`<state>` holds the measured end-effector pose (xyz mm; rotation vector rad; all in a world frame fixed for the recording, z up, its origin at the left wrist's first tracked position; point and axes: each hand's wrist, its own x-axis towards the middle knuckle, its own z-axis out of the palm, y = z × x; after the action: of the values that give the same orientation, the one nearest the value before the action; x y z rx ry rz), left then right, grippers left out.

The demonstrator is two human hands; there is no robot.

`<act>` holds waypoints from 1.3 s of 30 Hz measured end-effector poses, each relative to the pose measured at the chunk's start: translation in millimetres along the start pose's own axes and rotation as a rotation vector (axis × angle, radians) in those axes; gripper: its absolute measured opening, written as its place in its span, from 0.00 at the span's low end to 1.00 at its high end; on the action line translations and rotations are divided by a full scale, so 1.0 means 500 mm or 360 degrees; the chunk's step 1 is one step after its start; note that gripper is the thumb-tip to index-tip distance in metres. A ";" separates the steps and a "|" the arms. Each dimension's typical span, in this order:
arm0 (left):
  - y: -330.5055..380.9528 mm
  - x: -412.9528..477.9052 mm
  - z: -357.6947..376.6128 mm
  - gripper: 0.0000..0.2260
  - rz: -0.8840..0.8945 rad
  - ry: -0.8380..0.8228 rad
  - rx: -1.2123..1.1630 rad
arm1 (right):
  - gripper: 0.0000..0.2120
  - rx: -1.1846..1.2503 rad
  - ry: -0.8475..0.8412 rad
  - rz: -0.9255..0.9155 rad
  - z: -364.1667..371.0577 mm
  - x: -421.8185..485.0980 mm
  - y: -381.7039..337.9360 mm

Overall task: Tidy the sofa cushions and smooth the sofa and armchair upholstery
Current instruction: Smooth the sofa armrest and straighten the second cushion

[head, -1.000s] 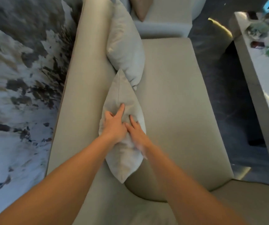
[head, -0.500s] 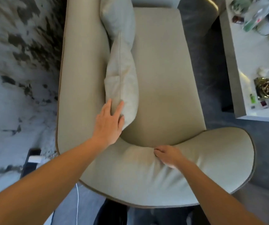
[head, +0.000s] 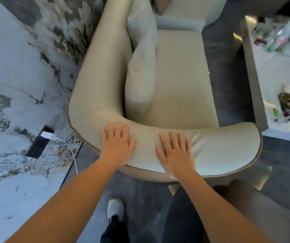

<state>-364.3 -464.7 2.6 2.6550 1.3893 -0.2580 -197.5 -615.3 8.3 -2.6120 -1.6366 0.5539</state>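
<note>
Below the camera, the cream sofa [head: 179, 81] stretches straight away from the person, its long axis running from the near curved armrest [head: 219, 148] up toward the far end of the view, with the backrest [head: 102, 71] along the left side and the seat open to the right. Left of it lies a pale, dark-mottled floor covering [head: 18, 85]; to the right stands a low white surface [head: 277, 71] carrying small cluttered items too blurred to name. Two grey cushions lean against the backrest in a line that follows the sofa's length: the near cushion [head: 139, 88] stands on edge with its lower corner tucked into the bend where backrest meets armrest, and the far cushion [head: 140, 25] sits just beyond it, the two touching.

Both hands lie flat on top of the armrest, palms down, fingers spread apart and pointing up the sofa, holding nothing. The left hand [head: 117, 146] is near the corner bend; the right hand [head: 175, 153] is just beside it, toward the armrest's middle. A white shoe [head: 115, 207] shows on the dark floor beneath.

Half a second ago the left hand was against the near cushion's lower end and the right hand's fingers were bunched, pinching the armrest fabric; now both have left those spots and press open on the upholstery.
</note>
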 end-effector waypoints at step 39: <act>0.072 0.167 -0.028 0.23 0.0242 0.0158 0.0182 | 0.20 0.0478 -0.0041 0.0343 -0.072 0.209 0.082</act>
<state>-286.7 -415.5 0.0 2.8867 1.2244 -0.1968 -110.3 -536.4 4.1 -2.5740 -1.1736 0.7761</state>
